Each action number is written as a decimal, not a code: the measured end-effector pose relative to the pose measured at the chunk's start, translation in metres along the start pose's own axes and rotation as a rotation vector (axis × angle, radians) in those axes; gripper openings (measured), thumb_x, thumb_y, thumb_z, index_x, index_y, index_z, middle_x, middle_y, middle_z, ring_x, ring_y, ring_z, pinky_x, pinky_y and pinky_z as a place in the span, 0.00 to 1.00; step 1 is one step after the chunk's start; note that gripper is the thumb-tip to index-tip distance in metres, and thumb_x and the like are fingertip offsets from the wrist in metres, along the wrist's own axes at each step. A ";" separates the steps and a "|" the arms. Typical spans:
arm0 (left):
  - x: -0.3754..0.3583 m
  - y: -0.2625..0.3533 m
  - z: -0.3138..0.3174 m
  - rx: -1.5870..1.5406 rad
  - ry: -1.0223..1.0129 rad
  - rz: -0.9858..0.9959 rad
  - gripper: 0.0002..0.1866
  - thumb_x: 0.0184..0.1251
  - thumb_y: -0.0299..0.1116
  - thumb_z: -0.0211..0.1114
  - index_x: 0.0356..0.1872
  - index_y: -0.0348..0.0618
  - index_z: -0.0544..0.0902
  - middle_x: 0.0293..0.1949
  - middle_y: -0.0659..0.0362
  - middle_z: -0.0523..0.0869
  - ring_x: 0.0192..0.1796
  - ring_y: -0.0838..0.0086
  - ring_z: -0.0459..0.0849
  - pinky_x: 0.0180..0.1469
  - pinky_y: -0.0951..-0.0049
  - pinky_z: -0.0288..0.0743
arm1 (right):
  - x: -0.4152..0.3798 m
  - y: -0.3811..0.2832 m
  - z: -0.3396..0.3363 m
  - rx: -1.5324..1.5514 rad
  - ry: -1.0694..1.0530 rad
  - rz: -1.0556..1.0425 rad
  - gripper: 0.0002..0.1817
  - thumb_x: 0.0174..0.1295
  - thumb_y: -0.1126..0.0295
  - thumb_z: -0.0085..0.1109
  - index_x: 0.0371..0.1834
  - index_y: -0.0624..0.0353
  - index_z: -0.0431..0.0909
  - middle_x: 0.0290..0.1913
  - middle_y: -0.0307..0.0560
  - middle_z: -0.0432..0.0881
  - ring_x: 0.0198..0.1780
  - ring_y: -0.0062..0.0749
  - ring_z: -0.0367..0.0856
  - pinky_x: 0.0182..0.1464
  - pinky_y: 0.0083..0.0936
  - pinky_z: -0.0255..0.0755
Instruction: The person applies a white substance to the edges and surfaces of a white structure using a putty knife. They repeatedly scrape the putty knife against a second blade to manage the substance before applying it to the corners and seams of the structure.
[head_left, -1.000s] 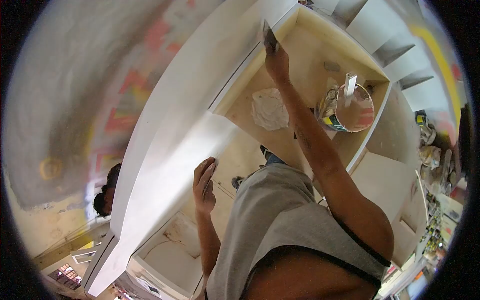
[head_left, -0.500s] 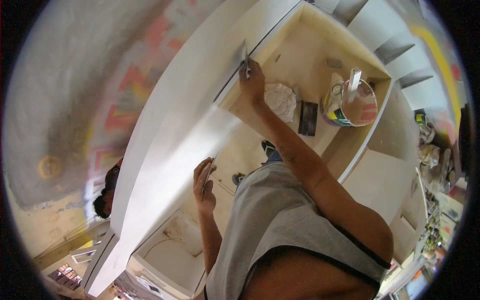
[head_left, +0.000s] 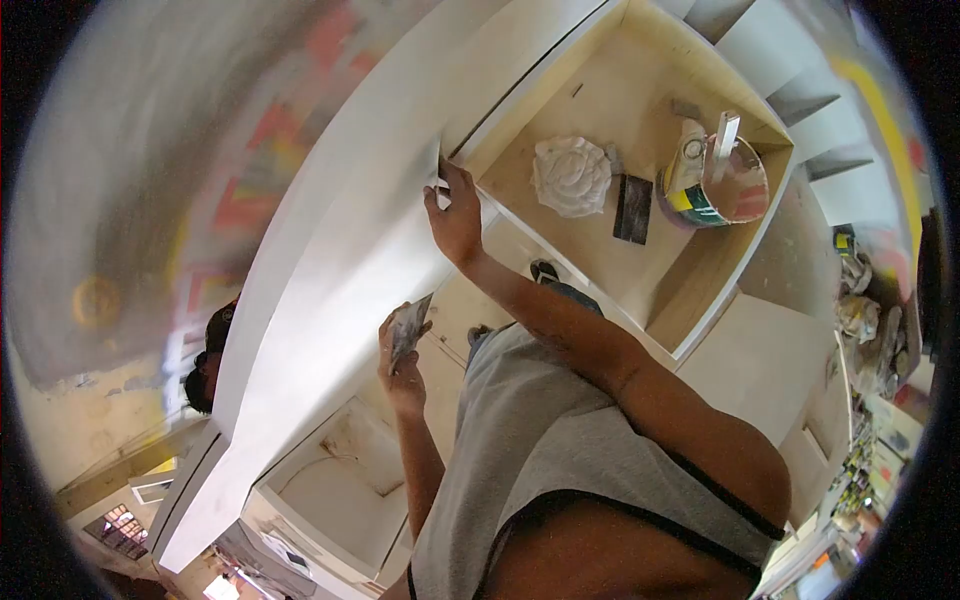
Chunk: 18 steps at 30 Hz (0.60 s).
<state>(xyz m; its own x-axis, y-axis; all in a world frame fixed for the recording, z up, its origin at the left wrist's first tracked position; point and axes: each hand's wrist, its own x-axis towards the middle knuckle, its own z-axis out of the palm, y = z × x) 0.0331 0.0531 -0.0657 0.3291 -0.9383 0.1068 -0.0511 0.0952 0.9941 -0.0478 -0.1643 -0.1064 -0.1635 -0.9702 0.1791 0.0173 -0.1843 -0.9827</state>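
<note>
My right hand [head_left: 458, 218] pinches a thin scraper blade [head_left: 434, 165], whose edge is at the long white panel [head_left: 330, 235] next to a dark gap. Lower down, in front of my body, my left hand [head_left: 402, 372] is closed round a flat putty-smeared blade [head_left: 408, 328], its grey face turned up. To the right, an open wooden box [head_left: 565, 235] holds a crumpled white cloth [head_left: 571, 176], a dark rectangular block [head_left: 632, 208] and a bucket [head_left: 740, 190] with a pale stick [head_left: 726, 135] standing in it.
A person [head_left: 213, 350] is partly hidden behind the white panel at the left. An open white compartment [head_left: 345, 490] lies below my left arm. White shelves [head_left: 770, 60] stand at the upper right, and assorted clutter [head_left: 860, 310] lines the far right.
My right hand has come down and left along the white panel with the scraper. My left hand has turned its blade so that the smeared face shows, and has moved slightly up.
</note>
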 end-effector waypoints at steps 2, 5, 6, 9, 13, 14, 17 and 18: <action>-0.013 -0.012 -0.014 -0.343 0.012 -0.049 0.25 0.69 0.36 0.56 0.65 0.39 0.69 0.63 0.48 0.72 0.65 0.51 0.72 0.63 0.42 0.72 | -0.008 -0.001 -0.005 -0.079 -0.056 -0.037 0.19 0.63 0.73 0.59 0.57 0.62 0.73 0.51 0.58 0.77 0.50 0.44 0.79 0.47 0.32 0.77; -0.002 0.017 0.009 -0.652 0.130 -0.268 0.28 0.69 0.43 0.58 0.66 0.42 0.67 0.61 0.51 0.75 0.60 0.52 0.77 0.64 0.40 0.68 | -0.011 0.029 -0.042 -0.106 -0.427 0.103 0.19 0.66 0.68 0.55 0.57 0.66 0.72 0.42 0.58 0.81 0.41 0.49 0.80 0.43 0.34 0.75; 0.007 0.030 0.026 -0.673 0.268 -0.342 0.25 0.71 0.46 0.56 0.62 0.43 0.70 0.54 0.55 0.80 0.51 0.59 0.83 0.52 0.49 0.80 | -0.014 0.013 -0.056 -0.083 -0.333 0.020 0.19 0.68 0.63 0.53 0.55 0.68 0.72 0.33 0.54 0.83 0.34 0.48 0.79 0.40 0.35 0.72; 0.027 0.031 0.038 -0.746 0.243 -0.516 0.21 0.73 0.46 0.53 0.57 0.44 0.73 0.47 0.58 0.83 0.42 0.68 0.86 0.35 0.64 0.85 | -0.022 -0.041 -0.091 0.046 -0.372 0.199 0.19 0.68 0.66 0.52 0.57 0.65 0.72 0.41 0.56 0.82 0.39 0.45 0.80 0.44 0.32 0.72; 0.054 0.015 0.055 -1.127 0.001 -0.501 0.17 0.75 0.43 0.51 0.53 0.42 0.76 0.45 0.59 0.84 0.40 0.75 0.86 0.26 0.76 0.82 | -0.056 -0.076 -0.112 0.184 -0.670 -0.347 0.25 0.60 0.78 0.57 0.63 0.58 0.71 0.63 0.59 0.69 0.63 0.46 0.70 0.64 0.35 0.66; 0.059 0.024 0.073 -0.981 0.259 -0.542 0.16 0.72 0.45 0.56 0.47 0.43 0.76 0.35 0.61 0.84 0.30 0.77 0.84 0.23 0.79 0.78 | -0.074 -0.078 -0.109 0.600 -0.722 0.192 0.28 0.58 0.85 0.55 0.64 0.57 0.70 0.65 0.57 0.67 0.67 0.51 0.65 0.70 0.40 0.60; 0.063 0.055 0.091 -0.666 0.092 -0.473 0.16 0.71 0.44 0.58 0.45 0.40 0.77 0.34 0.60 0.83 0.30 0.75 0.84 0.24 0.76 0.80 | -0.058 -0.064 -0.118 0.284 -0.538 -0.224 0.29 0.57 0.86 0.53 0.64 0.56 0.69 0.65 0.56 0.67 0.68 0.52 0.63 0.71 0.40 0.58; 0.058 0.056 0.089 -0.585 0.109 -0.429 0.18 0.70 0.43 0.60 0.47 0.36 0.77 0.34 0.58 0.83 0.33 0.72 0.84 0.30 0.73 0.81 | -0.035 -0.036 -0.129 0.039 -0.659 -0.360 0.31 0.55 0.88 0.52 0.64 0.57 0.69 0.65 0.56 0.67 0.68 0.53 0.63 0.71 0.42 0.56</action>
<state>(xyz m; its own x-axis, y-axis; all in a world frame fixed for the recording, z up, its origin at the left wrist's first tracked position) -0.0340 -0.0259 -0.0050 0.3006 -0.8974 -0.3230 0.6051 -0.0824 0.7919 -0.1703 -0.1037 -0.0832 0.4588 -0.7400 0.4917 0.1114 -0.5011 -0.8582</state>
